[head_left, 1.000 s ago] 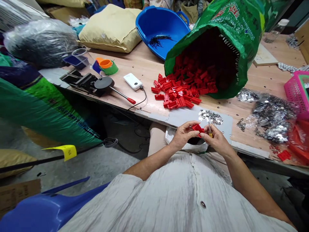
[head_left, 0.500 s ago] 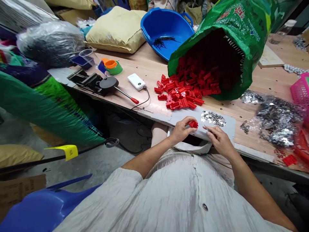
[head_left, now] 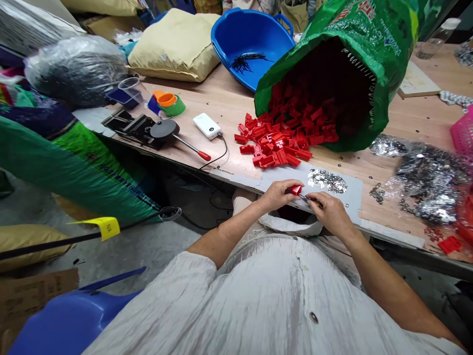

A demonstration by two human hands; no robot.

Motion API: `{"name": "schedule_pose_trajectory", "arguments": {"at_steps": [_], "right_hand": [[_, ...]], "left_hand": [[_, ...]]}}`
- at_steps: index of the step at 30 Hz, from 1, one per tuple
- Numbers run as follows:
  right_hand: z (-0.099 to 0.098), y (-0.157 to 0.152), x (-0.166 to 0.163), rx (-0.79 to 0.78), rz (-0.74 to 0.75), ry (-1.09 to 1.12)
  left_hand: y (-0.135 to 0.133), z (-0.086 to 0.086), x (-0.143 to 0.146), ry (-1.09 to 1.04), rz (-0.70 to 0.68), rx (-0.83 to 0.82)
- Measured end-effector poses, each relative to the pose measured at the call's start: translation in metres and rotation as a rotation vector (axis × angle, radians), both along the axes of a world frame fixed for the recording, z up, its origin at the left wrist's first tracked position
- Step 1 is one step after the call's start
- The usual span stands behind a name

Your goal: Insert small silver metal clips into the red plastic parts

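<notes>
Between the thumb and fingers of my left hand is a small red plastic part, held over the bench's front edge. My right hand is closed around a thin tool with a dark handle and metal shaft, like a small screwdriver. Its tip meets the red part, though the exact contact is too small to make out. Just beyond my hands, small shiny metal pieces lie spread on a grey board. A heap of similar red parts spills from a green sack.
A blue basin holding thin black pieces stands behind the heap. Left of it are a white power bank with a cable and a black lever device. Plastic bags of metal pieces lie at right. A blue chair is lower left.
My right hand has moved left, bringing the screwdriver-like tool's tip to the red part. My left hand has turned the part slightly. The view has shifted a little.
</notes>
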State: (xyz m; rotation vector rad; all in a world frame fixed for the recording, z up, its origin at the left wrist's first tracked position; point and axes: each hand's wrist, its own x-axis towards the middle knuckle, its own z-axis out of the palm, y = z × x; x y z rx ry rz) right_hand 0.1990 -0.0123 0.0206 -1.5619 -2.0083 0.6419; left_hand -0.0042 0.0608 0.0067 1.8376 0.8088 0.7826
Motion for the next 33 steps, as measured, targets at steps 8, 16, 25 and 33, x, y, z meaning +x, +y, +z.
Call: {"name": "schedule_pose_trajectory", "arguments": {"at_steps": [8,16,25,33], "right_hand": [[-0.003,-0.002,-0.005,0.043,-0.003,-0.048],[-0.004,-0.007,-0.019,0.060,-0.041,-0.145],[-0.005,-0.004,-0.023,0.031,-0.085,-0.116],[0.008,-0.020,-0.006,-0.064,-0.064,0.147]], "left_hand": [[0.002,-0.001,-0.001,0.011,0.002,-0.006],[0.005,-0.002,-0.002,0.002,-0.013,-0.019],[0.003,-0.004,-0.001,0.003,-0.024,0.008],[-0.025,0.006,-0.004,-0.223,0.150,-0.141]]}}
